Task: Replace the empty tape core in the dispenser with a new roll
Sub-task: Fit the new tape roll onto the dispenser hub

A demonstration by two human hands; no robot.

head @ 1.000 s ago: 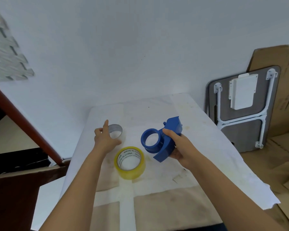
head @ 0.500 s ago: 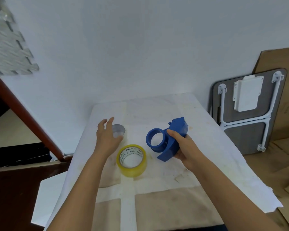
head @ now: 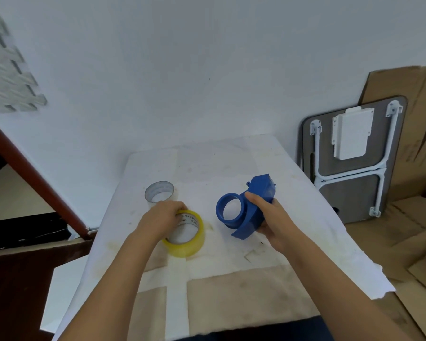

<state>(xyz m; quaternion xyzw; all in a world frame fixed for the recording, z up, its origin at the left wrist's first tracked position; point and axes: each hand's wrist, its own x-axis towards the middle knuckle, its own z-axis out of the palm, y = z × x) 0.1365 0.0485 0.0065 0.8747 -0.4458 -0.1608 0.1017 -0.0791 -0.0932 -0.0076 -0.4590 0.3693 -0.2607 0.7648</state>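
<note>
The blue tape dispenser [head: 247, 212] is held a little above the table by my right hand [head: 268, 217], its bare round hub facing left. A new yellow tape roll [head: 190, 242] lies flat on the table [head: 231, 168]. My left hand [head: 161, 219] rests on the roll's far left rim, fingers curled over it. The empty grey core [head: 159, 191] stands on the table just behind my left hand, apart from it.
The table is covered with stained white paper and its right edge is ragged. A folded grey table with white legs [head: 349, 163] leans on the wall to the right, with flattened cardboard [head: 416, 217] behind and on the floor. A dark wooden rail [head: 35, 173] runs at left.
My left hand has let go of the grey core, left it on the table, and come back onto the yellow roll. The dispenser has stayed in my right hand.
</note>
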